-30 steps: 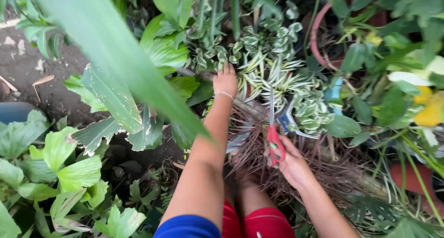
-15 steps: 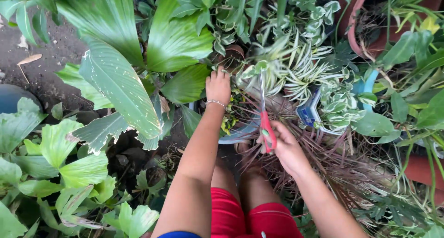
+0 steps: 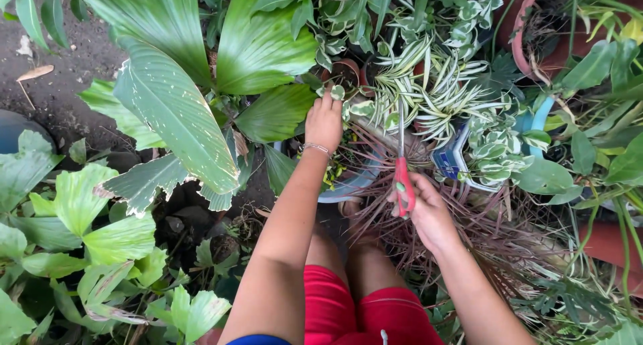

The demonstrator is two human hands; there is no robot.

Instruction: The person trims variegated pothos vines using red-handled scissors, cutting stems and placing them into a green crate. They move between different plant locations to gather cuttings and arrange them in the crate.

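Note:
My right hand (image 3: 429, 211) grips red-handled scissors (image 3: 402, 174) whose blades point up into a green-and-white striped plant (image 3: 429, 94). My left hand (image 3: 324, 122), with a thin bracelet at the wrist, reaches forward and rests on the small variegated leaves at the left side of that plant; whether its fingers close on a stem is hidden. Both hands work over a tangle of brown, dry, thin leaves (image 3: 482, 238). My red shorts (image 3: 355, 311) show at the bottom.
Broad green leaves (image 3: 174, 117) crowd the left. A reddish pot rim (image 3: 519, 43) sits at the upper right, a blue-and-white container (image 3: 449, 159) beside the scissors, a pale pot edge (image 3: 348, 187) below my left wrist. Bare dark soil (image 3: 47, 97) lies at upper left.
The view has shifted down and the large blurred leaf has left the foreground. The scissors moved slightly right. My left hand stays at the plant's left side.

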